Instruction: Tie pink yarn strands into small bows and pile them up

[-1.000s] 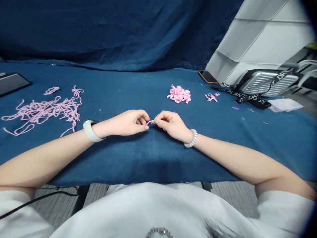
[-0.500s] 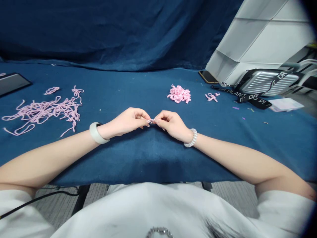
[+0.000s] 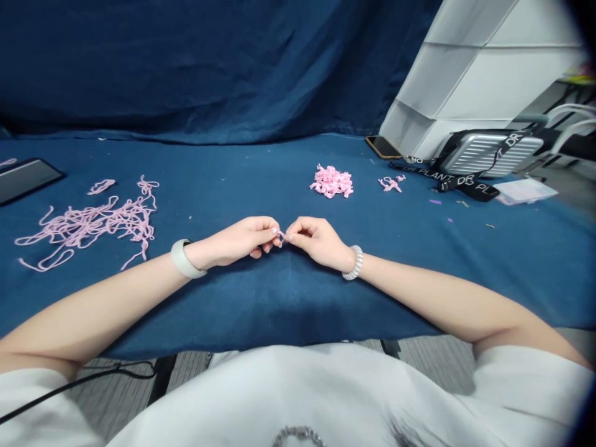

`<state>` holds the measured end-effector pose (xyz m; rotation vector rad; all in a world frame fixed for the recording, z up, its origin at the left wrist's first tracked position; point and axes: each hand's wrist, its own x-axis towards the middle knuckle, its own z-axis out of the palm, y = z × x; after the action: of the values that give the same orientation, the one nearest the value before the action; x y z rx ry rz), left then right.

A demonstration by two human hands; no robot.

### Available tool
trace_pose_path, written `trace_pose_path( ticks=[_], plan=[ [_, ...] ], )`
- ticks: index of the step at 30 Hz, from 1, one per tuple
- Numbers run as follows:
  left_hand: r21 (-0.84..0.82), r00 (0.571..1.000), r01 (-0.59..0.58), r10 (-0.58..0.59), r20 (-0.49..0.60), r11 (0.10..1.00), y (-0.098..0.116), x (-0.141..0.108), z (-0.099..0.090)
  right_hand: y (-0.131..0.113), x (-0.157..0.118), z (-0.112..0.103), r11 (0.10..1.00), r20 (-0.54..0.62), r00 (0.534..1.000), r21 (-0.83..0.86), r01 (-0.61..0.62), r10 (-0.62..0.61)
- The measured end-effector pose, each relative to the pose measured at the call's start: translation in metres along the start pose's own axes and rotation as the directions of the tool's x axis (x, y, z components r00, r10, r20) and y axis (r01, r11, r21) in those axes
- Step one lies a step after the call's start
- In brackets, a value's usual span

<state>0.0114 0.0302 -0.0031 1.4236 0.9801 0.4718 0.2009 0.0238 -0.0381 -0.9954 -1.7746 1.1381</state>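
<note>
Between my two hands, above the blue cloth, is a short piece of pink yarn (image 3: 282,235). My left hand (image 3: 246,239) pinches one side of it between thumb and finger. The other side is in the closed fingertips of my right hand (image 3: 319,241). A loose tangle of pale pink yarn (image 3: 100,220) lies to the left, with a small bundle of yarn (image 3: 101,186) behind it. Beyond my right hand sits a pile of knotted pink yarn (image 3: 331,181), and a few small knotted pieces (image 3: 392,183) lie to its right.
A dark tablet (image 3: 28,179) lies at the far left. At the back right are a phone (image 3: 382,147), a silver case (image 3: 496,154), a black lettered strap (image 3: 470,186) and a pale packet (image 3: 526,191). Small scraps lie near them. Blue cloth (image 3: 223,180) covers the table.
The camera view has shifted slightly. The yarn between my fingertips now shows as a small bent loop, and my left fingers have changed their hold a little.
</note>
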Motion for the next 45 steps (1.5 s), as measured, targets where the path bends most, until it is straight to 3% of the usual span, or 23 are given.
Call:
trace_pose_path(
  ticks=[5, 11, 13, 15, 17, 19, 23, 26, 28, 31, 33, 35, 39, 42, 45],
  plan=[
    [-0.327, 0.993, 0.090, -0.057, 0.108, 0.941, 0.002, -0.002, -0.001, 0.000, -0.002, 0.000, 0.999, -0.009, 0.999, -0.033, 0.031, -0.031],
    [-0.426, 0.980, 0.143, -0.067, 0.188, 0.893, 0.003, -0.002, -0.005, 0.001, -0.001, -0.001, 0.998, -0.024, 0.999, -0.050, 0.044, -0.045],
    [-0.326, 0.977, 0.119, -0.052, 0.208, 0.938, 0.004, -0.001, -0.007, 0.002, -0.002, -0.001, 0.997, -0.024, 0.998, -0.065, 0.050, -0.051],
    [-0.100, 0.980, 0.072, -0.052, 0.190, 0.992, 0.005, 0.000, -0.009, 0.002, -0.002, -0.002, 0.996, -0.041, 0.998, -0.076, 0.053, -0.056],
    [0.157, 0.986, 0.042, -0.066, 0.154, 0.987, 0.007, 0.000, -0.010, 0.003, -0.002, -0.002, 0.997, -0.072, 0.996, -0.060, 0.051, -0.056],
    [0.306, 0.985, 0.044, -0.093, 0.147, 0.951, 0.010, 0.001, -0.011, 0.004, -0.001, -0.003, 0.999, -0.101, 0.994, -0.022, 0.048, -0.050],
    [0.278, 0.986, 0.036, -0.079, 0.146, 0.960, 0.016, 0.003, -0.011, 0.006, 0.000, -0.004, 0.988, -0.172, 0.974, -0.002, 0.153, -0.151],
    [0.278, 1.000, -0.010, 0.003, 0.028, 0.960, 0.016, 0.004, -0.013, 0.007, 0.000, -0.005, 0.967, -0.188, 0.950, -0.102, 0.232, -0.248],
    [0.327, 0.999, -0.015, 0.027, -0.032, 0.945, 0.015, 0.004, -0.015, 0.007, 0.000, -0.004, 0.961, -0.139, 0.956, -0.138, 0.241, -0.260],
    [0.536, 0.989, -0.062, 0.124, -0.080, 0.842, 0.014, 0.002, -0.019, 0.007, -0.001, -0.002, 0.957, -0.024, 0.967, -0.155, 0.247, -0.253],
    [0.735, 0.979, -0.100, 0.198, -0.047, 0.670, 0.014, -0.003, -0.021, 0.006, -0.001, 0.000, 0.950, 0.015, 0.969, -0.192, 0.245, -0.247],
    [0.875, 0.981, -0.116, 0.194, 0.026, 0.469, 0.014, -0.010, -0.022, 0.005, -0.002, 0.001, 0.942, 0.017, 0.971, -0.238, 0.235, -0.238],
    [0.977, 0.979, -0.126, 0.182, 0.093, 0.175, 0.008, -0.023, -0.019, 0.002, -0.003, 0.002, 0.911, 0.013, 0.962, -0.319, 0.262, -0.273],
    [0.981, 0.971, -0.141, 0.214, 0.110, 0.135, 0.007, -0.026, -0.015, 0.000, -0.006, 0.001, 0.867, 0.041, 0.937, -0.366, 0.338, -0.347],
    [0.954, 0.954, -0.179, 0.280, 0.108, 0.239, 0.013, -0.023, -0.011, -0.002, -0.008, 0.000, 0.844, 0.073, 0.924, -0.385, 0.374, -0.376]
  ],
)
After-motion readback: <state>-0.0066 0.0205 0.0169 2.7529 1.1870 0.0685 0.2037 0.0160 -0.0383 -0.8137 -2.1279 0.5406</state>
